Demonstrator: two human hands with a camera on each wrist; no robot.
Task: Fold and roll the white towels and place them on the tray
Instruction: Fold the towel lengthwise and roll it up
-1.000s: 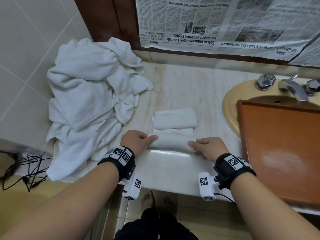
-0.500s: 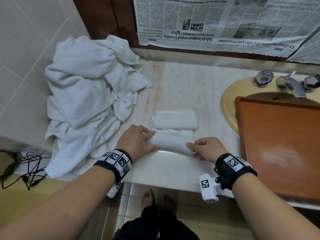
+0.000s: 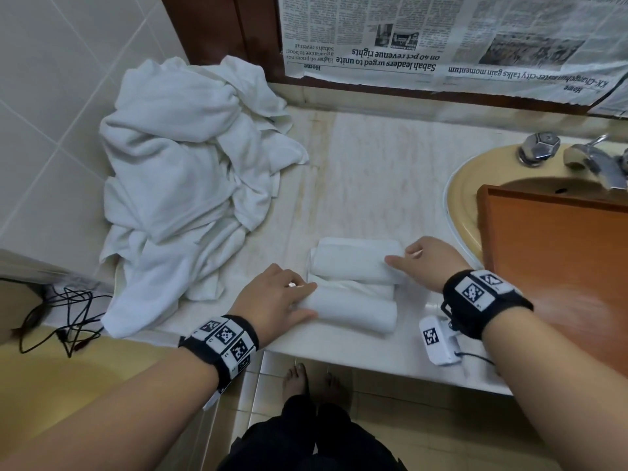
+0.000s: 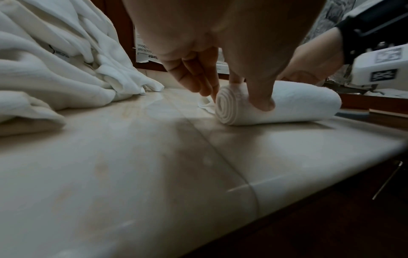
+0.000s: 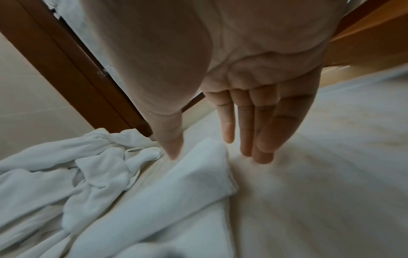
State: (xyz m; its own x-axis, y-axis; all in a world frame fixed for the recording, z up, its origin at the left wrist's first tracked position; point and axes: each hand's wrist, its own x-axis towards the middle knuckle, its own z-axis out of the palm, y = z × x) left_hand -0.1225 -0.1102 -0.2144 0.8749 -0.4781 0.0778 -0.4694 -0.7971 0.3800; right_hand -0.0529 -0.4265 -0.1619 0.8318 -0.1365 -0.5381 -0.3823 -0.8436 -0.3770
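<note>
We see the left hand at the left end of the rolled towel, which lies on the table near its front edge; in the left wrist view the thumb presses into the front of the roll just beside its spiral end while the fingers curve down over the top and back, so this grip is closed round the roll. The right hand is off that roll and hangs over the right end of the folded towel lying just behind it; in the right wrist view its fingers are straight and together, thumb set apart, the thumb tip at or just above the cloth. We cannot tell whether it touches, but this grip is spread and holds nothing. A flat layer of white cloth shows between the two towels. The heap of unfolded white towels sits at the left of the table against the tiled wall. The wooden tray rests across the sink at the right, with no towel on the part we can see.
</note>
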